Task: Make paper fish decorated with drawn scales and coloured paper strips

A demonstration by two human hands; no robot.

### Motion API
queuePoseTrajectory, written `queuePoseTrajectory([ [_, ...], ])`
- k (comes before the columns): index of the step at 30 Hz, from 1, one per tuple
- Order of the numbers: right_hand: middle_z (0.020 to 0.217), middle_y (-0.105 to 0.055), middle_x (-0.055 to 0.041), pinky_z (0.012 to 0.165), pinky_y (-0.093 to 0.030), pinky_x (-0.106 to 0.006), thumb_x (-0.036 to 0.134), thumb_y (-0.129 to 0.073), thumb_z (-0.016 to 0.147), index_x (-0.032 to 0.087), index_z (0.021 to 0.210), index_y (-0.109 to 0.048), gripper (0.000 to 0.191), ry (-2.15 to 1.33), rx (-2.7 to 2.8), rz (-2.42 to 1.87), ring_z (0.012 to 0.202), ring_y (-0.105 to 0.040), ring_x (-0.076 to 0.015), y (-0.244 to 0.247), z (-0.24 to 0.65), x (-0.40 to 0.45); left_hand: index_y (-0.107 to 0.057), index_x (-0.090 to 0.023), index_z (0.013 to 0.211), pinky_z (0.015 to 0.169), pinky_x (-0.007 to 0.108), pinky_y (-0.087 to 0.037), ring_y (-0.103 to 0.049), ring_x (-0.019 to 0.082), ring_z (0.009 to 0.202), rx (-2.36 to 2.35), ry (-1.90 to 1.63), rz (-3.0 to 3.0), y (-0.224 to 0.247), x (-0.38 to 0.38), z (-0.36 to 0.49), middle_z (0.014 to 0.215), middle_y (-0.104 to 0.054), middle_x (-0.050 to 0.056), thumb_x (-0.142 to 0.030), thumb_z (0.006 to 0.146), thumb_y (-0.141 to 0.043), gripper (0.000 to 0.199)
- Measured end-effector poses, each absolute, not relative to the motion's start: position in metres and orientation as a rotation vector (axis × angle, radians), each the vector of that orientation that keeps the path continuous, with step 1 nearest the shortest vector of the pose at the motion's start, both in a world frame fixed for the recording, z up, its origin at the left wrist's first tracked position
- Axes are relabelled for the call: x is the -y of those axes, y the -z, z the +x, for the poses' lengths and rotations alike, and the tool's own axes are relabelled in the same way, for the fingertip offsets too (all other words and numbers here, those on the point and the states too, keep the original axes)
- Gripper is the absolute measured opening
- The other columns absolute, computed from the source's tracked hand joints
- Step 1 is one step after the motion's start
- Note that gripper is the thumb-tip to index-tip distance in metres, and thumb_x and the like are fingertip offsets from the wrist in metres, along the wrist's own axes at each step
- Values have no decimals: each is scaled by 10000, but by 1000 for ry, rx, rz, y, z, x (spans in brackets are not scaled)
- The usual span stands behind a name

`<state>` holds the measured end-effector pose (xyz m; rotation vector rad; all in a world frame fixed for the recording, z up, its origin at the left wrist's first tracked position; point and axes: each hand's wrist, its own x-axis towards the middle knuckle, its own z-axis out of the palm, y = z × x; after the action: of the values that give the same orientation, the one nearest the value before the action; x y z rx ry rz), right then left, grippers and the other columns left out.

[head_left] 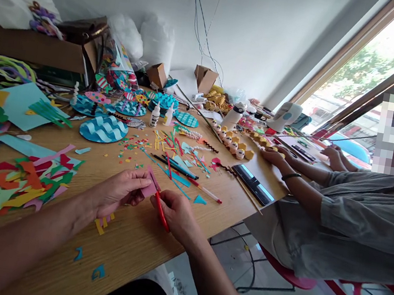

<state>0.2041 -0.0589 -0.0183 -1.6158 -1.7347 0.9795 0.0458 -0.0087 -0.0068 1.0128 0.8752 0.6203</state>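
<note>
Between its thumb and fingers, my left hand (125,187) pinches a small piece of pink paper (149,187). My right hand (177,213) is closed around red-handled scissors (162,212), whose blades meet the paper's upper right edge. Both hands are above the near part of the wooden table (132,262). Just beyond them lie dark pens (175,165) and a red-tipped clear stick (208,192). Yellow paper strips (102,225) lie below my left hand, and blue paper scraps (99,272) are closer to me.
Coloured paper cuttings (24,184) heap up on the left. Blue wavy paper discs (104,128) and glue bottles (155,115) stand farther back. A phone (253,184) lies near the right edge. To the right, a seated person (358,220) works at egg-carton pieces (237,146).
</note>
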Motion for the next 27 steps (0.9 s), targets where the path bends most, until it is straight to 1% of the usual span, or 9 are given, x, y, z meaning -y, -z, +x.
queuePoseTrajectory([
  [5, 546, -383, 44, 472, -230, -207, 444, -468, 805, 158, 626, -500, 339, -979, 1722, -1604, 528, -311, -72, 21, 206, 57, -511, -169, 673, 434, 152, -303, -410, 49, 445, -897, -618, 975, 7, 10, 49, 547, -507, -49, -360, 618, -704, 277],
  [16, 559, -388, 40, 486, -253, -206, 449, -450, 809, 148, 631, -524, 358, -970, 1705, -1622, 538, -311, -75, 18, 210, 54, -516, -167, 673, 443, 159, -294, -411, 48, 459, -859, -597, 973, 9, 9, 55, 556, -497, -55, -371, 633, -703, 280],
  [22, 540, -386, 41, 477, -235, -203, 427, -476, 797, 153, 620, -512, 328, -973, 1703, -1624, 528, -327, -75, 20, 213, 52, -522, -169, 697, 446, 163, -295, -413, 50, 458, -866, -590, 950, 9, 8, 57, 557, -502, -58, -375, 621, -714, 292],
  [27, 535, -385, 47, 475, -233, -200, 432, -484, 799, 159, 609, -492, 333, -953, 1703, -1652, 527, -323, -72, 20, 213, 50, -479, -163, 616, 436, 168, -276, -406, 51, 457, -853, -560, 963, 8, 9, 59, 538, -472, -56, -388, 629, -708, 321],
])
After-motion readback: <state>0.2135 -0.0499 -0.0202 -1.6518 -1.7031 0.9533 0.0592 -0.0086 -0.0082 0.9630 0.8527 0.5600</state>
